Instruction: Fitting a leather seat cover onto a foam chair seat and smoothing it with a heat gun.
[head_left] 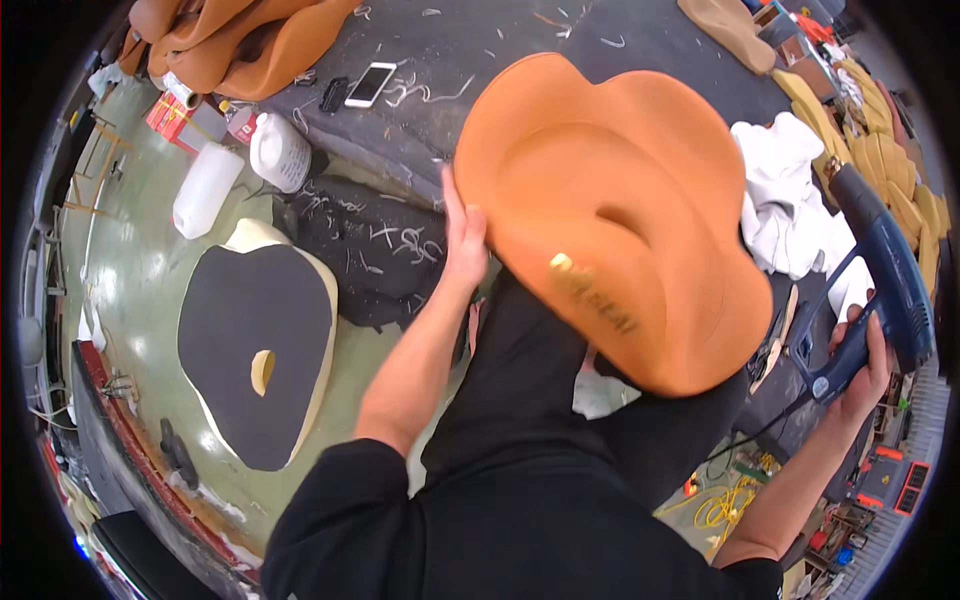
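A large orange-brown moulded seat cushion (560, 175), smooth and leather-like, leans over my lap against the table edge. It has a slot in its middle and dark lettering near its lower edge, with a small yellow patch beside it. My left hand (466, 238) grips its left edge, fingers along the side and thumb near the front. At the far right, my right hand (862, 378) is wrapped round the handle of a dark blue heat gun (885, 255). The heat gun's nozzle points up and left, apart from the cushion. A dark cord runs from its handle.
A foam seat pad with a black base (235, 350) lies on the floor at left. White jugs (280, 152) stand near the dark work table (450, 45), which holds a phone (371, 85) and scraps. White cloth (785, 190) lies right of the cushion. More orange-brown covers (240, 50) are piled far left.
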